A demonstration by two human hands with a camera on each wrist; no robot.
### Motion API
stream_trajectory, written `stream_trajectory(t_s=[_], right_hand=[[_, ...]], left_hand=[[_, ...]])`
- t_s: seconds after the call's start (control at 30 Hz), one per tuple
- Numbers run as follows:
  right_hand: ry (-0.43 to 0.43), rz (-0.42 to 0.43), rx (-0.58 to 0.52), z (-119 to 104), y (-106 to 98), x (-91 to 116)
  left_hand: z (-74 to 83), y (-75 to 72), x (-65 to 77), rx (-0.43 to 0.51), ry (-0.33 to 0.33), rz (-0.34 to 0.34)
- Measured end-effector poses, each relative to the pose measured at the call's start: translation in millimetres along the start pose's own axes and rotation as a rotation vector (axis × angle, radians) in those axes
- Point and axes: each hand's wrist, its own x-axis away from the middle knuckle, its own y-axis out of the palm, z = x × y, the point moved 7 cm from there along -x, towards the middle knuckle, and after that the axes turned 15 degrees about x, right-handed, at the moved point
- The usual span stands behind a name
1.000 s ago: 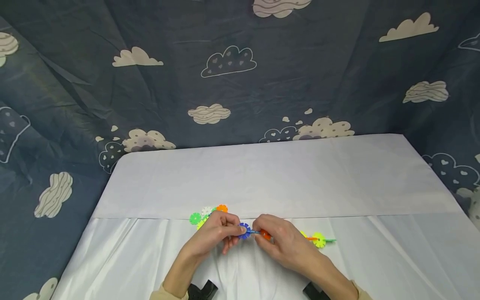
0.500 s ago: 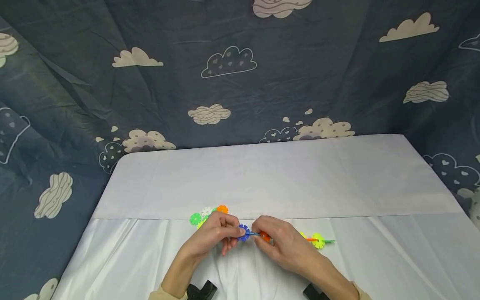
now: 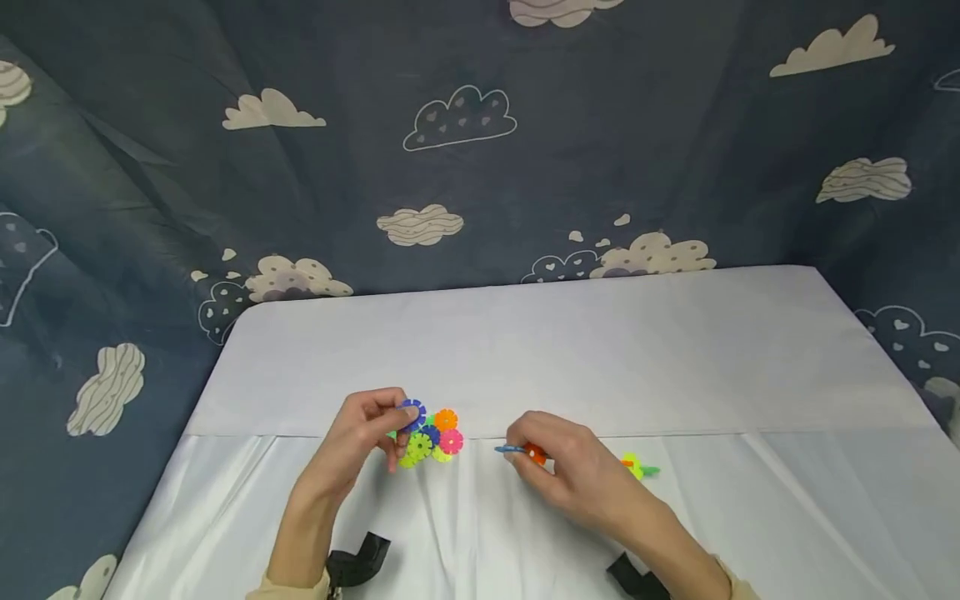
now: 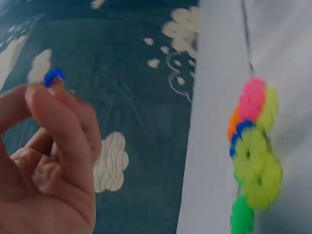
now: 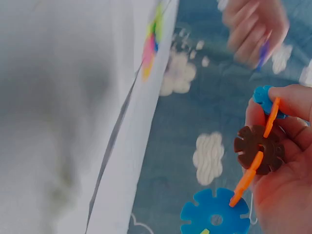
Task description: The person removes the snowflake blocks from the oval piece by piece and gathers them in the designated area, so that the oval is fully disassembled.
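Note:
My left hand pinches a dark blue notched flower disc between thumb and fingers, beside a small pile of similar discs. That pile includes a pink disc, an orange disc and yellow-green discs. To the right, my right hand grips a chain of interlocked discs. At its fingertips is a light blue disc. In the right wrist view the chain also shows a brown disc, orange discs seen edge-on and a large blue disc. The chain's yellow and green end sticks out beyond the hand.
A white cloth covers the table, with a seam across it and folds toward the front. Behind stands a dark blue cloud-print curtain. Black wrist straps are at both wrists.
My left hand has moved left and away from the chain, taking the dark blue disc to the pile. My right hand keeps its grip on the chain, shifted slightly and turned a little.

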Motion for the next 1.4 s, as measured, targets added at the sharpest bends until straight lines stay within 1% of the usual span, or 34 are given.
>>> stream_trajectory(t_s=[0.07, 0.13, 0.23, 0.33, 0.47, 0.57, 0.67, 0.8, 0.93, 1.1, 1.17, 1.3, 1.37, 1.4], right_hand=[[-0.015, -0.016, 0.007, -3.9, 1.4, -2.9], [-0.005, -0.02, 0.02, 0.5, 2.1, -0.8], [-0.008, -0.004, 0.031, 7.1, -0.9, -0.8], [-0.008, 0.001, 0.043, 10.6, -3.0, -0.2], [0.014, -0.006, 0.06, 14.0, -3.1, 3.0], [0.039, -0.013, 0.07, 17.2, -2.6, 5.4], [0.04, -0.017, 0.068, 18.7, -1.9, 7.2], [0.032, -0.016, 0.055, 20.4, -0.9, 8.8], [0.031, -0.015, 0.052, 22.2, 0.4, 9.6], [0.043, -0.033, 0.043, 23.0, 2.6, 10.1], [0.056, -0.046, 0.039, 23.7, 3.8, 10.8], [0.073, -0.055, 0.037, 24.5, 5.6, 12.0], [0.074, -0.054, 0.034, 24.3, 6.4, 12.0], [0.073, -0.054, 0.031, 24.0, 6.8, 11.8]], left_hand=[[-2.8, -1.5, -3.9, -0.131, -0.035, 0.077], [-8.9, -8.1, -5.4, -0.22, -0.075, 0.135], [-14.9, -15.6, -7.7, -0.32, -0.112, 0.165], [-20.9, -16.4, -9.8, -0.4, -0.133, 0.159], [-25.8, -13.6, -9.4, -0.449, -0.137, 0.147], [-27.1, -11.2, -9.2, -0.455, -0.129, 0.147], [-29.3, -8.5, -9.0, -0.471, -0.137, 0.134], [-30.6, -6.4, -10.5, -0.547, -0.117, 0.123], [-30.7, -8.3, -11.0, -0.607, -0.089, 0.143], [-34.4, -16.1, -9.5, -0.622, -0.097, 0.165], [-34.8, -19.0, -9.3, -0.661, -0.092, 0.177], [-31.7, -23.8, -9.4, -0.779, -0.068, 0.23], [-28.2, -24.6, -8.6, -0.818, -0.051, 0.261], [-26.4, -24.2, -8.0, -0.821, -0.045, 0.273]])
